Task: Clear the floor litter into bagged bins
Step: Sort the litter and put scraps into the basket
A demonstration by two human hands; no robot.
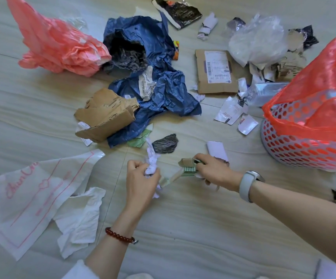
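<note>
My left hand grips a crumpled white paper wad just above the floor, and a flat pale strip pokes out beside it. My right hand holds a small torn piece of green-striped cardboard next to it. A perforated grey bin lined with a red bag stands at the right, an arm's length from my right hand. A folded white paper lies just beyond my right hand.
Litter covers the floor ahead: a blue plastic bag, torn cardboard, a flat labelled cardboard mailer, a loose red bag, clear plastic, a black scrap. White printed bags lie at the left.
</note>
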